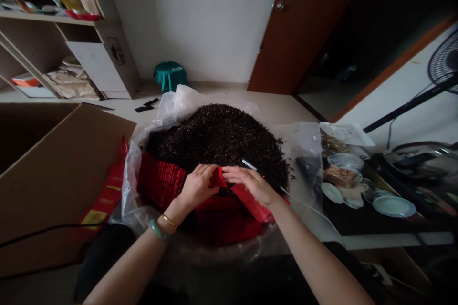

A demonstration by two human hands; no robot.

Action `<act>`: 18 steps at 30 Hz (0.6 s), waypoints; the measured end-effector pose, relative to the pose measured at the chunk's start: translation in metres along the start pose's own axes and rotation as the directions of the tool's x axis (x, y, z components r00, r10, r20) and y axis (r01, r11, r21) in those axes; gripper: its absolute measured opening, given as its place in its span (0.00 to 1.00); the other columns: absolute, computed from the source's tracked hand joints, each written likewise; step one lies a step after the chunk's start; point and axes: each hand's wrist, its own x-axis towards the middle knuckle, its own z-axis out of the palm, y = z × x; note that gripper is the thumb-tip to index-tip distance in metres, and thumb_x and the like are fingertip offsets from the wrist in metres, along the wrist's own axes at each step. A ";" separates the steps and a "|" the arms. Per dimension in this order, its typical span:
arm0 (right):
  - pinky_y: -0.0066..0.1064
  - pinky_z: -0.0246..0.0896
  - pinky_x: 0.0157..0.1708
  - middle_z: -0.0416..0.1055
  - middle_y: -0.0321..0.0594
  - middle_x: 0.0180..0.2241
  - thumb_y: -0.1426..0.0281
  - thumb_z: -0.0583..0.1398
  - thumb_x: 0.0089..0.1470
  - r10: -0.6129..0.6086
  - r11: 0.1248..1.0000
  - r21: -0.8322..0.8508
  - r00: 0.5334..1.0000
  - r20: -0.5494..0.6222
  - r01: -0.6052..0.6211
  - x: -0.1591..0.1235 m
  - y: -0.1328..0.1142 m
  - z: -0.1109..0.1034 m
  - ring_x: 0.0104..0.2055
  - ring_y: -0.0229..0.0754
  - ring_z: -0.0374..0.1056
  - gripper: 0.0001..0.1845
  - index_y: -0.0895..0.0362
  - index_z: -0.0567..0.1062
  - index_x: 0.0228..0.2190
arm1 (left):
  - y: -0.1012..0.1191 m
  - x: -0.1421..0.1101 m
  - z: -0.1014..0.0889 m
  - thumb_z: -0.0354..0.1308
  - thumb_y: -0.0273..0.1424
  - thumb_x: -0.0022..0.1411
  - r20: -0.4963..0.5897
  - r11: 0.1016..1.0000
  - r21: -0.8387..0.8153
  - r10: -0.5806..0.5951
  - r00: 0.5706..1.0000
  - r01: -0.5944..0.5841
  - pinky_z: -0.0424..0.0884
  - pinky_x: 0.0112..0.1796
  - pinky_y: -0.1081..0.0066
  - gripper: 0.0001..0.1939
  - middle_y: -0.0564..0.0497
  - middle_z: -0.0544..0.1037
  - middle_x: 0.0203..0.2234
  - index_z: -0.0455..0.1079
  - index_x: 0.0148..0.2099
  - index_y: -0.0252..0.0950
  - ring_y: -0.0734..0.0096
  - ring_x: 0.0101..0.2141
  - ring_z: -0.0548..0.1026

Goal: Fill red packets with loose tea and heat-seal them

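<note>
Close together in front of me, both my hands work at a small red packet (217, 177). My left hand (198, 186), with a gold and a green bangle at its wrist, grips the packet between thumb and fingers. The fingertips of my right hand (250, 183) press at the packet's right edge; its thumb is hidden. Below that hand lies another red packet (252, 203). Behind is a heap of dark, dry tea leaves (225, 136) in a clear plastic bag (134, 167). Stacked red packets (159, 178) lie left of my hands. A dark device with a light strip (265, 174) rests on the leaves.
An open cardboard box (64, 171) stands on the left, with red packaging (107, 198) beside it. At right, a low table (343, 224) holds dishes, a lidded pan (422, 157) and a white cable (311, 207). A teal-covered stool (171, 75) stands by the wall.
</note>
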 end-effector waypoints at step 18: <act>0.53 0.52 0.55 0.46 0.58 0.64 0.70 0.69 0.39 0.283 0.084 -0.996 0.958 0.039 0.016 0.037 0.055 0.013 0.64 0.64 0.46 0.48 0.53 0.57 0.60 | -0.005 0.006 -0.015 0.62 0.29 0.49 -0.030 0.983 -0.049 -0.177 0.984 0.175 0.73 0.41 0.67 0.36 0.46 0.75 0.43 0.54 0.59 0.39 0.62 0.42 0.76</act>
